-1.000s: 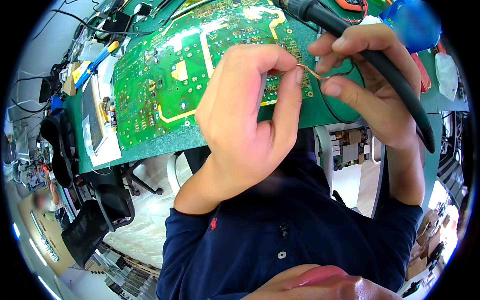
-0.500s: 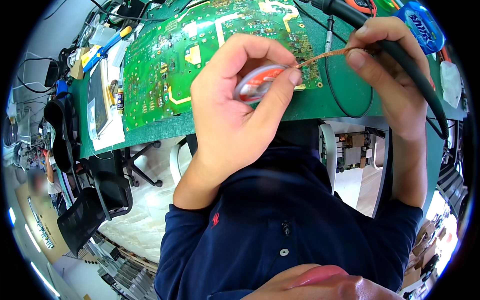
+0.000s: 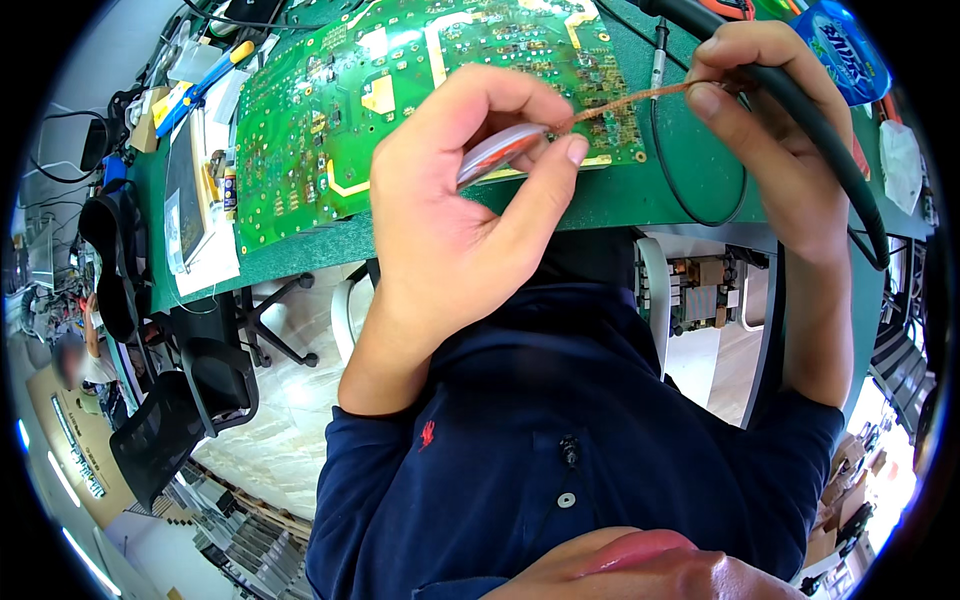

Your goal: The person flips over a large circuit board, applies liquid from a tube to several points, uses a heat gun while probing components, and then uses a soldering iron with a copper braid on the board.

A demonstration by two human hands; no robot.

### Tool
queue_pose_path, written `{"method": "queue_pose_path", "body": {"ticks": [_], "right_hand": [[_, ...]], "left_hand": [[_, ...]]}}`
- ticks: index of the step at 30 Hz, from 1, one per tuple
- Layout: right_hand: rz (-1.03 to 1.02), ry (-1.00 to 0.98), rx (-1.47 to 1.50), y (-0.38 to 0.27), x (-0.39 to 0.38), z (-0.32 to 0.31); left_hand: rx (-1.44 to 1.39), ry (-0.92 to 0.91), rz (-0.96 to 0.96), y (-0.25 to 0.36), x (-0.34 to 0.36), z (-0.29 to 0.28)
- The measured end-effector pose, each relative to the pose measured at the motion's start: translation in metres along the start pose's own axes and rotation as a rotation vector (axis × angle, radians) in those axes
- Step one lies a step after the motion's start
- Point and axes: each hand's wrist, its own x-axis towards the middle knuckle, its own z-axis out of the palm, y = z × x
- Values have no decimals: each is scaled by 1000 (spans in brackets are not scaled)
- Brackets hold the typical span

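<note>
My left hand [image 3: 450, 200] is closed round a small flat spool [image 3: 497, 154] with an orange-red label, seen nearly edge-on. From the spool a copper-coloured desoldering braid [image 3: 625, 103] runs to my right hand [image 3: 775, 140]. That hand pinches the braid's far end between thumb and forefinger. A thick black cable or hose [image 3: 815, 125] passes across the right hand's fingers; whether they grip it too I cannot tell. Both hands are above the front edge of a large green circuit board [image 3: 310, 150], with the left one hiding part of it.
The board lies on a green work mat [image 3: 690, 190]. A thin black lead with a silver-tipped probe [image 3: 658, 62] loops right of it. A blue packet [image 3: 840, 50] is at the far right. Left are a blue-yellow tool [image 3: 210, 85] and papers. A black chair [image 3: 185, 400] stands lower left.
The spool has turned in my left hand from showing its label face to nearly edge-on. Both hands have shifted slightly left, with the braid still stretched between them.
</note>
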Motion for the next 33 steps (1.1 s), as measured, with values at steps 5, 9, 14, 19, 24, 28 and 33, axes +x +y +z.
{"method": "queue_pose_path", "body": {"ticks": [5,9,14,19,24,28,33], "right_hand": [[-46,-59,-36,6,2,0],[-126,42,-159,10,9,7],[-29,163,-55,14,11,6],[90,138,40,14,9,2],[-57,223,-27,25,11,6],[-53,289,-88,25,13,1],[-71,386,-131,23,15,10]], "left_hand": [[175,-3,39,-5,1,-5],[426,72,301,-22,4,-5],[589,172,473,-31,5,3],[561,245,534,-33,8,6],[614,253,645,-28,15,-6],[607,223,705,-35,12,-2],[624,-48,684,-43,5,5]]}}
